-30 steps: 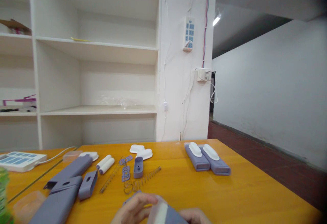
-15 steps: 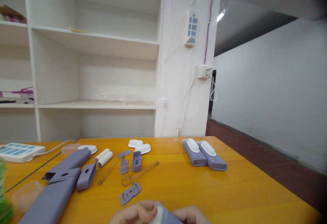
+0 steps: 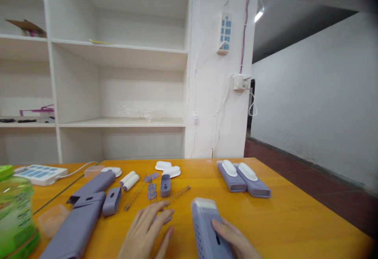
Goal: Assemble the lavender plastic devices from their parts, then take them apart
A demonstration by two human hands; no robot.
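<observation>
Orange table (image 3: 295,219) scattered with purple parts, white shelving (image 3: 124,54) behind

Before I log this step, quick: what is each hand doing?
Left hand: open, flat on the table, fingertips over a small purple part.
Right hand: gripping the purple housing.

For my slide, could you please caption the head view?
Right hand grips a purple housing; left hand rests flat on the orange table.
</observation>
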